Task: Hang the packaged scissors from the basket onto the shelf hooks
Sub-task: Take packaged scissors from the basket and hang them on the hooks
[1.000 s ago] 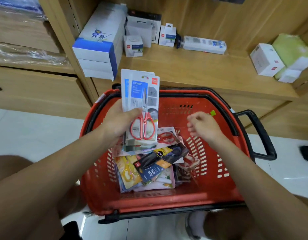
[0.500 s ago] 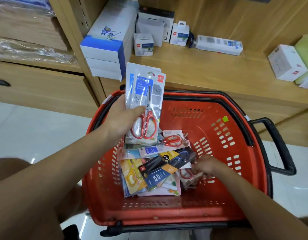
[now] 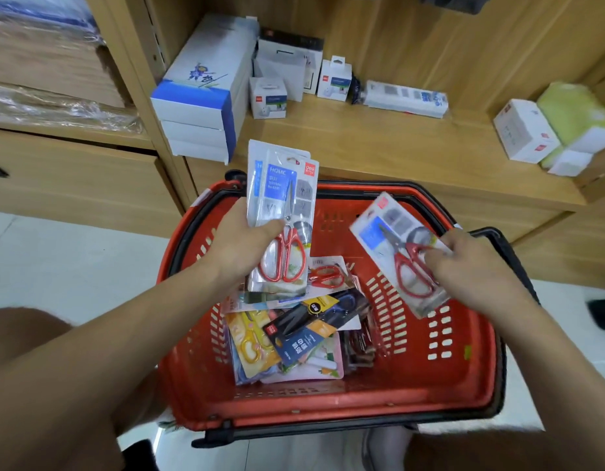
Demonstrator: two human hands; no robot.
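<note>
Here, the background is filled by a wooden shelf (image 3: 379, 141), on which a stack of white-and-blue boxes (image 3: 199, 107) is set at the left and smaller white cartons (image 3: 268, 98) are spread along the board. In front of it, a red basket (image 3: 328, 413) with a black rim is seen, and a loose pile of packaged scissors (image 3: 294, 334) is heaped in its bottom. Above the basket's far left edge, a small stack of red-handled scissor packs (image 3: 280, 198) is held upright, gripped by the left hand (image 3: 240, 246) with the thumb pressed across the front. Over the basket's right side, a single red-handled pack (image 3: 399, 253) is held tilted, pinched near its lower end by the right hand (image 3: 470, 263).
</note>
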